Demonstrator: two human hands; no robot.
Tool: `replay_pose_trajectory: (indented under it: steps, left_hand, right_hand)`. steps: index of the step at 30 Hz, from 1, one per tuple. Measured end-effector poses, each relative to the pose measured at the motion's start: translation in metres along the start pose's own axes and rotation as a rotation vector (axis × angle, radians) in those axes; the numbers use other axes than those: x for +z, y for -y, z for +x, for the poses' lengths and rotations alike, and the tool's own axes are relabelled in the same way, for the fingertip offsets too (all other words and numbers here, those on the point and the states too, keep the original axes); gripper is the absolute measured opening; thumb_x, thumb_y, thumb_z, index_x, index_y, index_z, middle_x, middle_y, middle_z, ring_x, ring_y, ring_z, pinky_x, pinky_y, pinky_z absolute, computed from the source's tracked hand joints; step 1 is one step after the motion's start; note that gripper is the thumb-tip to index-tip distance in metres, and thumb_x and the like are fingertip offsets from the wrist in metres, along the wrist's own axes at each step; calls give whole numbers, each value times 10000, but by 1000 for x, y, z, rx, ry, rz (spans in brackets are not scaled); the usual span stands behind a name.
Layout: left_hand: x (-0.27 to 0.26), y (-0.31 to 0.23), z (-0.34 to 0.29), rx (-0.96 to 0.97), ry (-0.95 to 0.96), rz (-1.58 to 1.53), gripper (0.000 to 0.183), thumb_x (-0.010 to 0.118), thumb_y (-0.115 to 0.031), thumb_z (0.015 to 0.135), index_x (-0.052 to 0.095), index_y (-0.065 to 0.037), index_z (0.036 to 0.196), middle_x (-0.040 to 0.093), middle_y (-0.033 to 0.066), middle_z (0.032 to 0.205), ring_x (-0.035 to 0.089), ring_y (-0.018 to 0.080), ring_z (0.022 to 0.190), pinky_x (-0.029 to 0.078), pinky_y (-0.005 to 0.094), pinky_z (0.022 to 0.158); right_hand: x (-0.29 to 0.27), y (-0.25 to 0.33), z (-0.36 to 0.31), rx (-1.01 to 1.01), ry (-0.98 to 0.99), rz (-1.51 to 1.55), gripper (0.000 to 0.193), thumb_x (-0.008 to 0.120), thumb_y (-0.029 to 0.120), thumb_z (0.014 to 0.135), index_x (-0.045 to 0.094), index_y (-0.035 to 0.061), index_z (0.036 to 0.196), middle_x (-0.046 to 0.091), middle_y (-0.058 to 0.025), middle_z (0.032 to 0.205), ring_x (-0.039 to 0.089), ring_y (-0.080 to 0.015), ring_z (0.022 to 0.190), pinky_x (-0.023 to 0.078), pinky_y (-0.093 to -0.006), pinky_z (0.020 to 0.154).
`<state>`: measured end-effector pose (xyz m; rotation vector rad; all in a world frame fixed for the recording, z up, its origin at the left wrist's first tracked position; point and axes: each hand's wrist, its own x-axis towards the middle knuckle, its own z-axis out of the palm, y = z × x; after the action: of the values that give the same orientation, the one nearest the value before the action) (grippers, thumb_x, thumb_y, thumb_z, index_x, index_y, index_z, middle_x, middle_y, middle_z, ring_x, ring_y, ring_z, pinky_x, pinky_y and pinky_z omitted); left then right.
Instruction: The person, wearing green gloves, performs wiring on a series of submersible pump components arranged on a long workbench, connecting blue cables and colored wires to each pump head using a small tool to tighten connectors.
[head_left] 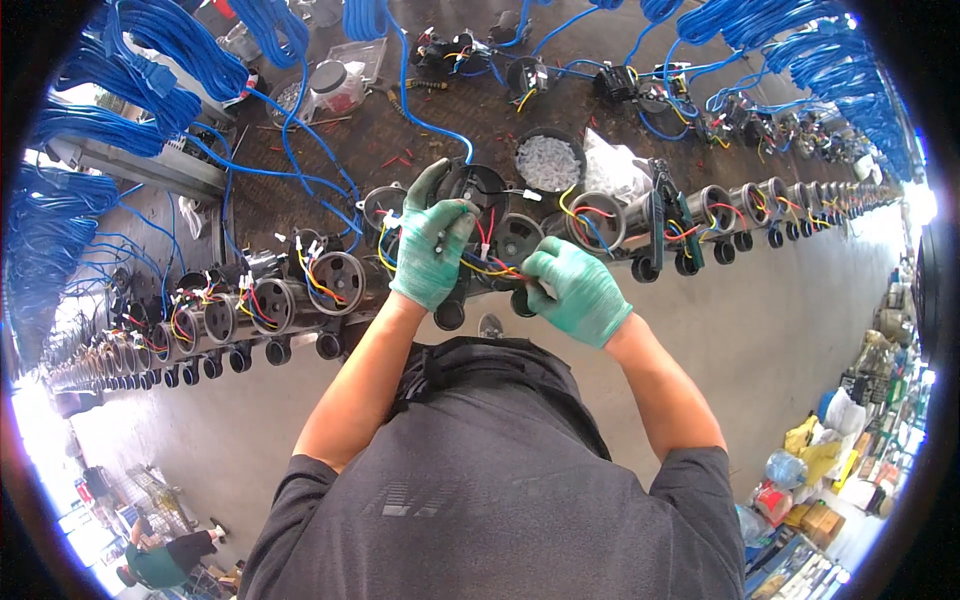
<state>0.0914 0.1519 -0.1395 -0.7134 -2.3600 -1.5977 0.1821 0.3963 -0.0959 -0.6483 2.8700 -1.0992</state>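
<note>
My left hand (436, 245), in a green knitted glove with dark fingertips, is closed round the near left side of a black round cover (487, 185). A blue cord (440, 130) runs up from that cover. Red and yellow wires (490, 267) hang below it and stretch toward my right hand (578, 292), also gloved in green. Its thumb and fingers are pinched on the wire ends; the very tips are hard to make out. Between my hands lies the open end of a metal motor cylinder (520, 238).
A long row of metal cylinders (337, 280) with coloured wires lines the bench's near edge. Beyond stand a bowl of small white connectors (549, 163), a white plastic bag (612, 168), pliers (657, 215) and a lidded jar (335, 85). Blue cord coils (190, 60) hang overhead. Another person (160, 560) is at lower left.
</note>
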Motion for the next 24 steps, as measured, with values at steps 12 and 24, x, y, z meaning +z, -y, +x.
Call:
replay_pose_trajectory:
  steps: [12,24]
  left_hand:
    - [4,-9,1,170,73,280,300,828,-71,881,871,-186,1155,419,229,1691,434,450,1552,392,518,1273]
    - [8,-20,0,248,45,403,166,860,-135,773,824,-156,933,491,188,1650,429,490,1516,414,532,1245]
  right_hand:
    - [7,15,3,417,-42,782,156,672,86,1114,726,-1,1232,743,-18,978,669,-79,808,566,-275,732]
    - [-37,22,27,-125,70,-232,150,772,136,952,707,72,1071,692,-142,939,738,-367,838,596,-470,719]
